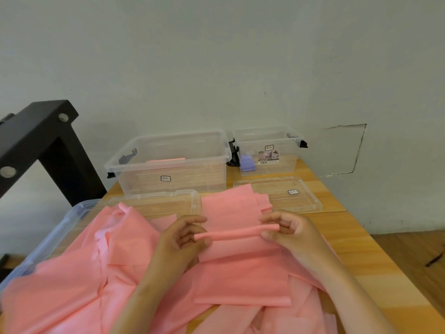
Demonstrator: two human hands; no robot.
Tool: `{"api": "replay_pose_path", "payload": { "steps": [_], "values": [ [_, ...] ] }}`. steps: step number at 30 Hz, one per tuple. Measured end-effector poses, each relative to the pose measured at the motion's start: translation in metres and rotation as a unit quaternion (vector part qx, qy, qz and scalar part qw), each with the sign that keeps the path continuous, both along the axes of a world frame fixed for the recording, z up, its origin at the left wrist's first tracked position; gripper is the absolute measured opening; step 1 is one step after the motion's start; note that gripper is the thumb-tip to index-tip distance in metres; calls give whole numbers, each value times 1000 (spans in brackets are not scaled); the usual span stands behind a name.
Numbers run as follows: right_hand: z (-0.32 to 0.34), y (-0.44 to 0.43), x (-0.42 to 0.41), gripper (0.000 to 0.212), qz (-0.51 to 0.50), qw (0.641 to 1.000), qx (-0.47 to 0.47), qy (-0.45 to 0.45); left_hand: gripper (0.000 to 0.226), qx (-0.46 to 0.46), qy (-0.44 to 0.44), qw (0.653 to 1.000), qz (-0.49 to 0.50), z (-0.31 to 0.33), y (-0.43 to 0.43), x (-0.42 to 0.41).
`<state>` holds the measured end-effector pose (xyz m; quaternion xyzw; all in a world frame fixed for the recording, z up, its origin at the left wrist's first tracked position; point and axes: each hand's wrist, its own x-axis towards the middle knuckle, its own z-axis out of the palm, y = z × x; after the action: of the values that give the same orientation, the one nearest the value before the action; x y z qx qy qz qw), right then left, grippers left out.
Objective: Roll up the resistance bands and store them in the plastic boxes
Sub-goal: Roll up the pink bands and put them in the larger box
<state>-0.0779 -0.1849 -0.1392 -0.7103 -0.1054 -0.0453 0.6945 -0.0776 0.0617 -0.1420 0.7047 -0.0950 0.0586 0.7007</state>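
Head view: thin pink rolled band tube [237,233] lies crosswise, left hand [183,237] pinching one end, right hand [286,230] other; flat tail [240,280] runs toward person.

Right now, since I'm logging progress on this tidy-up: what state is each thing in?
Held band: partly rolled, remainder flat.
Left hand: pinches the roll's end.
Right hand: pinches the other end.
Large box: open, pink item inside.
Small box: open, purple item inside.
Large lid: off, flat on table.
Small lid: off, flat on table.
Loose bands: unrolled, heaped.
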Motion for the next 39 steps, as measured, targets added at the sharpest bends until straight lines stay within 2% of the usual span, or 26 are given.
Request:
{"api": "replay_pose_path", "payload": {
  "steps": [6,8,12,14,16,19,21,26,31,34,35,37,39],
  "values": [
    [-1,1,0,10,-18,998,-42,-40,19,19,-6,1000,-16,1,-1,-2],
    [0,0,0,8,-11,998,-45,-43,9,-21,15,999,-34,3,-1,-3],
    [3,0,-3,17,19,1000,6,-7,28,-98,52,993,-51,4,3,-5],
    [4,1,-4,14,17,1000,3,-4,25,-80,37,995,-41,3,3,-4],
    [3,1,-3,14,6,1000,1,-10,13,-37,20,999,-24,2,2,-3],
    [1,1,-1,23,-4,1000,-15,-2,26,-5,11,1000,-12,0,0,0],
    [1,1,-1,23,-14,999,-47,-11,19,4,10,1000,-4,1,0,-1],
    [1,1,-1,13,-24,997,-65,-34,21,46,-18,999,-24,2,-4,-4],
    [3,0,-3,17,41,999,4,23,7,-63,39,996,-48,5,-1,-8],
    [1,1,-2,9,6,1000,-19,-1,2,-40,31,998,-21,6,-2,-8],
    [1,1,-2,8,-2,1000,-14,-5,7,-24,25,999,-16,6,-3,-7],
    [-1,1,-1,17,-1,1000,-3,3,20,-2,21,1000,-11,6,-6,-8],
    [-1,1,-1,21,0,1000,-10,11,19,11,28,1000,-5,7,-7,-8]
  ]
}}
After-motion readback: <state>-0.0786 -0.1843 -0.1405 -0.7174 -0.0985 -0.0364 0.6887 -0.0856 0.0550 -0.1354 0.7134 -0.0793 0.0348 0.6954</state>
